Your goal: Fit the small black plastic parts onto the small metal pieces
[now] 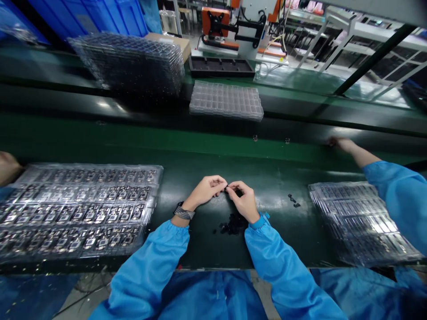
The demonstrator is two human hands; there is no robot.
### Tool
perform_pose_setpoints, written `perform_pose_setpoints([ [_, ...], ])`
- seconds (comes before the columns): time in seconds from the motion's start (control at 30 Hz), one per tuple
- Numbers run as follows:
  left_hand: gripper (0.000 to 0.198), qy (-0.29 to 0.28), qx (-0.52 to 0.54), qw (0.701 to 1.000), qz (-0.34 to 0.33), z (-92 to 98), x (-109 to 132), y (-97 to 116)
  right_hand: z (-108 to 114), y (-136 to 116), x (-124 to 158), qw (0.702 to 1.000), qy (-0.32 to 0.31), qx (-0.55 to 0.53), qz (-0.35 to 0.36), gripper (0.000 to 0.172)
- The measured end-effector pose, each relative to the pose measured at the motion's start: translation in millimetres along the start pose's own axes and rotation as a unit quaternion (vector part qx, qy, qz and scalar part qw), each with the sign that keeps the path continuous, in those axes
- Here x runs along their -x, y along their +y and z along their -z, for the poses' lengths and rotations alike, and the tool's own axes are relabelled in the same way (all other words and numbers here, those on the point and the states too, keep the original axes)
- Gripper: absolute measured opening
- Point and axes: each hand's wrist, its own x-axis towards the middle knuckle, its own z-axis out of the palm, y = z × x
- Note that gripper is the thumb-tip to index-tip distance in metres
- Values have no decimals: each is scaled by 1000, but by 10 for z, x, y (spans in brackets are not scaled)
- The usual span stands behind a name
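Note:
My left hand (209, 191) and my right hand (243, 200) meet above the green bench, fingertips pinched close together. Between them is a small dark piece (226, 187), too small to name and partly covered by the fingers; both hands seem to grip it. Just below my right hand lies a loose pile of small black parts (233, 224) on the bench top. A few more black pieces (293, 201) rest farther to the right. A dark watch sits on my left wrist, and a blue band circles the right one.
A clear tray of circuit boards (80, 209) lies left, with stacked trays (356, 218) right. A conveyor belt (216, 138) carries small parts beyond the bench. Empty clear trays (227, 100) stand behind it. A co-worker's arm (353, 151) reaches in from the right; another person's hand (8, 168) shows left.

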Motion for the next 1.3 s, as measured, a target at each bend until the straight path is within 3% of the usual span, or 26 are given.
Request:
perform_pose_setpoints([
  [0.7,39,-11,-1,1000,6,6,-8,9,2,1,14,1000,-27,1,-11,18],
  [1.3,34,3,-6,1000,8,6,-16,-26,-15,-34,-1,1000,-8,11,-4,16],
])
